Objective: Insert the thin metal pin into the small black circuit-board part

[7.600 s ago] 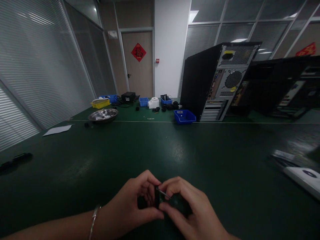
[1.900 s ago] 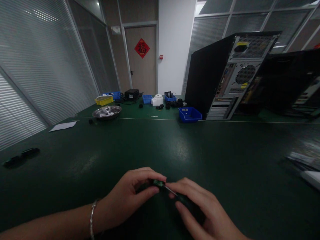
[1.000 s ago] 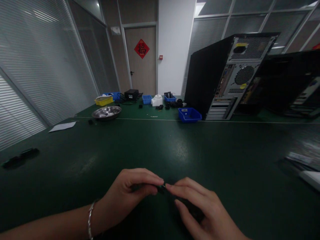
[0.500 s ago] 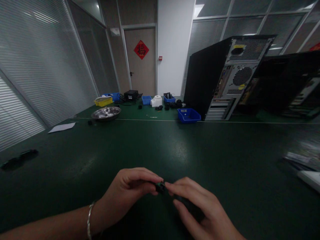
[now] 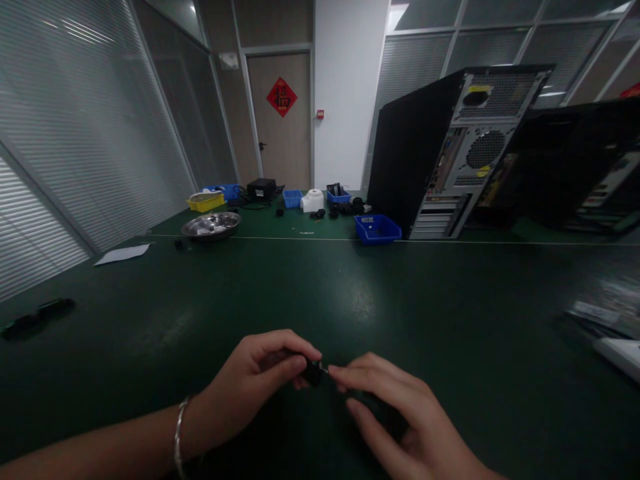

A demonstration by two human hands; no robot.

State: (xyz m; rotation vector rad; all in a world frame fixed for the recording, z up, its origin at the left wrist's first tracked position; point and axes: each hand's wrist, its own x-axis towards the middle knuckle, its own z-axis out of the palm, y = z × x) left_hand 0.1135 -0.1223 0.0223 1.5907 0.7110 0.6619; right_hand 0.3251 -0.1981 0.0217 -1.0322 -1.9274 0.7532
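Black part (image 5: 314,371) pinched between both hands, orientation unclear.

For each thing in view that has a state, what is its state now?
left hand: pinching the small black part
right hand: fingertips at the part, grip unclear
small black part: held above the table
door: closed
computer case: upright, rear facing the camera
metal bowl: upright on the table

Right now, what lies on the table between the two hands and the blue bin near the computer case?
In the head view, only bare green table lies between the hands and the blue bin.
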